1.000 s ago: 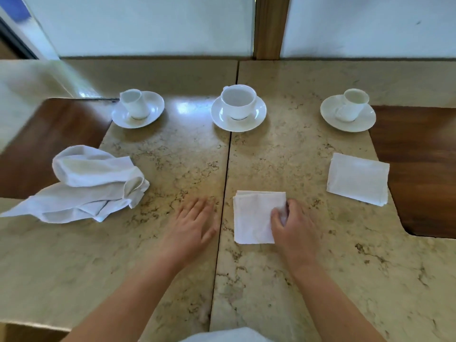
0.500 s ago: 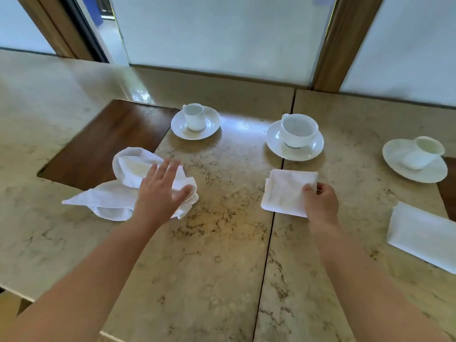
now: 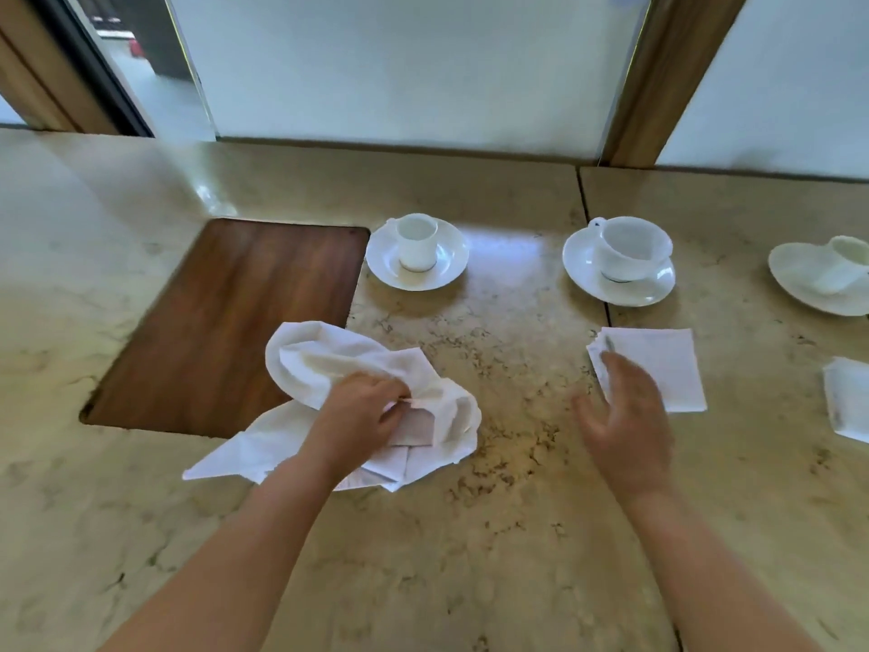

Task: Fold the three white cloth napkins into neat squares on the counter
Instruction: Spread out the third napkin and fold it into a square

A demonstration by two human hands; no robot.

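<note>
Head camera, looking down at a beige marble counter with a dark wooden inset panel at the left.

A crumpled white napkin lies in a loose heap on the counter, its far edge overlapping the corner of the wooden panel. The left hand rests on top of the heap with its fingers curled closed, pinching a fold of the cloth near the middle.

To the right, a folded napkin lies flat as a neat square on the counter. The right hand is just beside it, slightly blurred, fingers spread loosely and holding nothing. Its fingertips overlap the near left corner of the square; whether they touch it cannot be told.

A second folded napkin lies at the right edge, partly out of frame.

Behind the napkins stand three white cups on saucers: one at the left, one in the middle, one cut off at the right.
</note>
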